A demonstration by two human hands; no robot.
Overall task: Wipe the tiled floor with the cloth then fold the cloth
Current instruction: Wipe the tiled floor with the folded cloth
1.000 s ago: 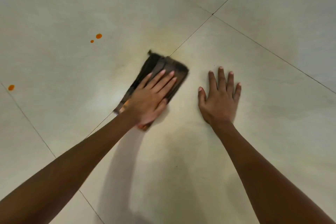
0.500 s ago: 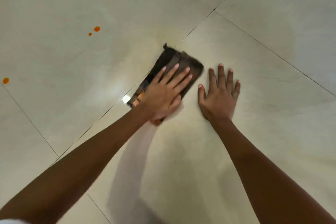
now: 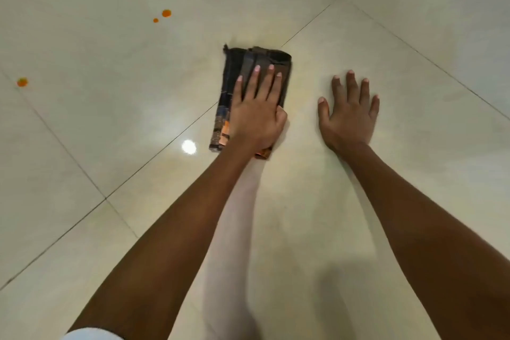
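A dark folded cloth (image 3: 248,63) with brown and orange patches lies flat on the pale tiled floor (image 3: 303,215), across a grout line. My left hand (image 3: 256,110) presses down on the cloth's near half, fingers spread, thumb tucked at its right edge. My right hand (image 3: 349,110) rests palm-down on the bare tile to the right of the cloth, fingers apart, holding nothing.
Two small orange spots (image 3: 165,14) mark the floor at the upper left, and another orange spot (image 3: 22,82) sits at the far left. A bright light reflection (image 3: 189,146) shines left of the cloth. Dark grout lines cross the floor diagonally.
My left hand has slid the cloth to the right and turned it more upright in the view. My right hand has stayed flat on the tile.
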